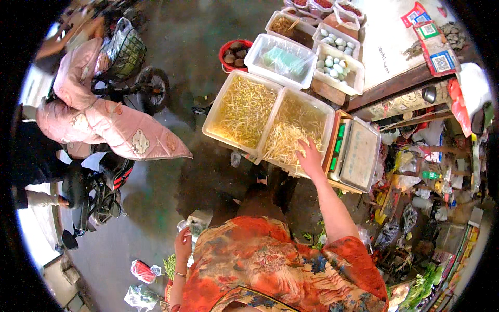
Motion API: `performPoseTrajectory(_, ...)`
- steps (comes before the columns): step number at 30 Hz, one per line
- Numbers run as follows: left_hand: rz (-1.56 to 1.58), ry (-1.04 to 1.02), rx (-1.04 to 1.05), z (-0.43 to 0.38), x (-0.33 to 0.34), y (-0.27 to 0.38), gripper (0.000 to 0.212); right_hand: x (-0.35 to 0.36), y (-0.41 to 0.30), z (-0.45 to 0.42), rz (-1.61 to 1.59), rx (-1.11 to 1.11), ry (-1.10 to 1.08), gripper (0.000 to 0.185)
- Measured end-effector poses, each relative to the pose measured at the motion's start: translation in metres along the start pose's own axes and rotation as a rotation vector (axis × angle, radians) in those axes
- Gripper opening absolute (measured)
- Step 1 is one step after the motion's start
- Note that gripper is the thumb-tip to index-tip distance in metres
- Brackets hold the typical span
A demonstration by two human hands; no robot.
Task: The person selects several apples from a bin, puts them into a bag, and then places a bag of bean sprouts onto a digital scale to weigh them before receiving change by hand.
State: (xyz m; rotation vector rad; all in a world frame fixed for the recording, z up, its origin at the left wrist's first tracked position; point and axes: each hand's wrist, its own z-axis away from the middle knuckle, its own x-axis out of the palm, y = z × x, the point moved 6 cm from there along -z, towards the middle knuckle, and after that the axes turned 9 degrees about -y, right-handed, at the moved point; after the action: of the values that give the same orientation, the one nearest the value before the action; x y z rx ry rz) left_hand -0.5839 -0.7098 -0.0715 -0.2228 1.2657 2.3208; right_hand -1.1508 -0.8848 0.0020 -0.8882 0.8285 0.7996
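My right hand reaches over a translucent plastic tub of bean sprouts in water. Its fingers are spread at the near edge of a heap of pale bean sprouts, with nothing seen gripped in them. Another plastic tub, full of yellow-green bean sprouts, stands against it on the left. Low at my left side is my left hand, fingers bent beside clear plastic bags; whether it grips one is unclear.
A digital scale with green displays stands right of the tubs. Behind are a bin with a green item under plastic, egg bins and a red basket. A scooter with a pink quilted cover and a person's hand are at left.
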Motion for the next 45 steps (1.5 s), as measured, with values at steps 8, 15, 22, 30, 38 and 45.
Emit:
performPoseTrajectory(8, 0.482, 0.078, -0.231, 0.043, -0.022, -0.096, 0.032, -0.131, -0.036, 0.029, -0.416, -0.196, 0.360, 0.022)
performPoseTrajectory(15, 0.551, 0.014, -0.300, 0.063, -0.004, -0.080, 0.041, -0.198, -0.045, 0.047, -0.616, -0.375, 0.740, 0.017)
performPoseTrajectory(22, 0.670, 0.299, -0.339, 0.062, -0.021, -0.077, 0.044, -0.042, 0.050, -0.069, -0.306, -0.156, 0.333, 0.028)
performPoseTrajectory(30, 0.426, 0.464, -0.355, 0.058, -0.015, -0.033, 0.024, 0.017, 0.100, -0.129, -0.624, -0.156, -0.087, 0.008)
performPoseTrajectory(38, 0.320, 0.922, -0.606, 0.136, 0.025, -0.021, 0.024, 0.000, -0.119, -0.131, 0.083, -0.661, -0.377, 0.045)
performPoseTrajectory(45, 0.466, 0.950, -0.817, 0.177, 0.097, -0.051, 0.012, 0.031, -0.242, -0.150, 0.259, -0.850, -0.465, 0.039)
